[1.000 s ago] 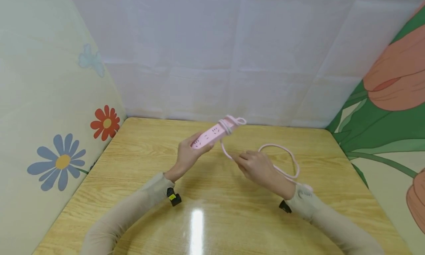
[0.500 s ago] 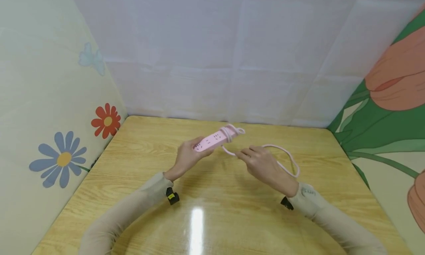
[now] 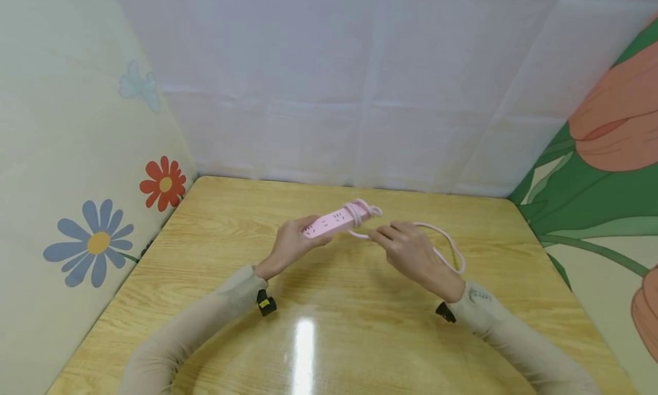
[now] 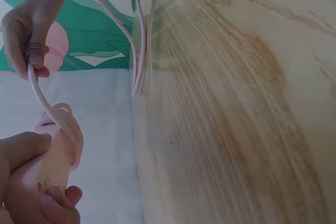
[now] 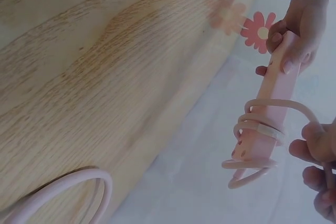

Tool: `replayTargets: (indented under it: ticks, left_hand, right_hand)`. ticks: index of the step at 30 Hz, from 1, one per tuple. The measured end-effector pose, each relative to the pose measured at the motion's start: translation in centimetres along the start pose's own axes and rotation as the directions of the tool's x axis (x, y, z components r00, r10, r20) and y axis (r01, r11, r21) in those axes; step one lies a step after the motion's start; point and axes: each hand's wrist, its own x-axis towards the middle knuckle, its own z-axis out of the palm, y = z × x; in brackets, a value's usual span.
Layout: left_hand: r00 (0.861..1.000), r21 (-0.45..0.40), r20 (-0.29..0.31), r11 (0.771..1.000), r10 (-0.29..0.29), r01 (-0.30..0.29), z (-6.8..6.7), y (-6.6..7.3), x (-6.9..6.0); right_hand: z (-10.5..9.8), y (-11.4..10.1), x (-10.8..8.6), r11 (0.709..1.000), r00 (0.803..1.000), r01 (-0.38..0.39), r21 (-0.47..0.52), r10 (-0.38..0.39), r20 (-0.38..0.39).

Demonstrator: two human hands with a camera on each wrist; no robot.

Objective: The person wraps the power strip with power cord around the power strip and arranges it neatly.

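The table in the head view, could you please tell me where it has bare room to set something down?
The table is bare between the sleeves, and between the left sleeve and the flowered left wall. It is crowded mid-table, where the left hand holds the power strip and the right hand pinches its looping cord.

Pink power strip (image 3: 327,226): I'm holding it aslant, sockets facing up; pale-pink cord (image 5: 282,103) is circling its far end in coils, slack looping rightward.
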Motion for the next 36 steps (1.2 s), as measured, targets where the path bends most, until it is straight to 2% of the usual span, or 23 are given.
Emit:
replayTargets:
  ticks: [10,15,19,22,28,31,34,36]
  left_hand:
    - [0.999,0.022,0.036,0.999,-0.034,0.033,0.1,-0.1,0.1]
    - [0.998,0.023,0.059,1.0,-0.014,0.013,0.0,0.0,0.0]
    - [0.997,0.024,0.082,1.0,0.005,-0.007,-0.1,-0.1,-0.2]
    - [0.996,0.029,0.09,0.999,0.018,-0.021,0.0,-0.1,-0.2]
    - [0.992,0.059,0.122,0.998,0.009,-0.016,0.2,0.0,-0.2]
    - [0.99,0.072,0.14,0.997,0.012,-0.022,0.3,0.2,-0.1]
    - [0.988,0.081,0.151,0.996,0.02,-0.033,0.4,0.2,-0.1]
    - [0.988,0.09,0.156,0.995,0.023,-0.037,0.4,0.2,-0.1]
  right_hand:
    - [-0.1,0.4,0.3,1.0,0.998,-0.018,-0.017,0.017,-0.054]
    - [0.1,0.8,0.3,0.998,0.99,-0.03,-0.051,0.023,-0.136]
    - [0.0,1.3,0.3,0.994,0.981,-0.02,-0.11,-0.002,-0.192]
    - [-0.1,1.7,0.3,0.987,0.973,-0.022,-0.162,-0.016,-0.231]
    - [0.0,2.2,0.6,0.971,0.936,-0.117,-0.209,0.038,-0.35]
    - [-0.1,2.3,0.5,0.971,0.938,-0.16,-0.179,0.093,-0.334]
    - [-0.3,2.3,0.4,0.966,0.949,-0.213,-0.149,0.168,-0.267]
    - [-0.5,2.2,0.4,0.963,0.959,-0.217,-0.157,0.181,-0.216]
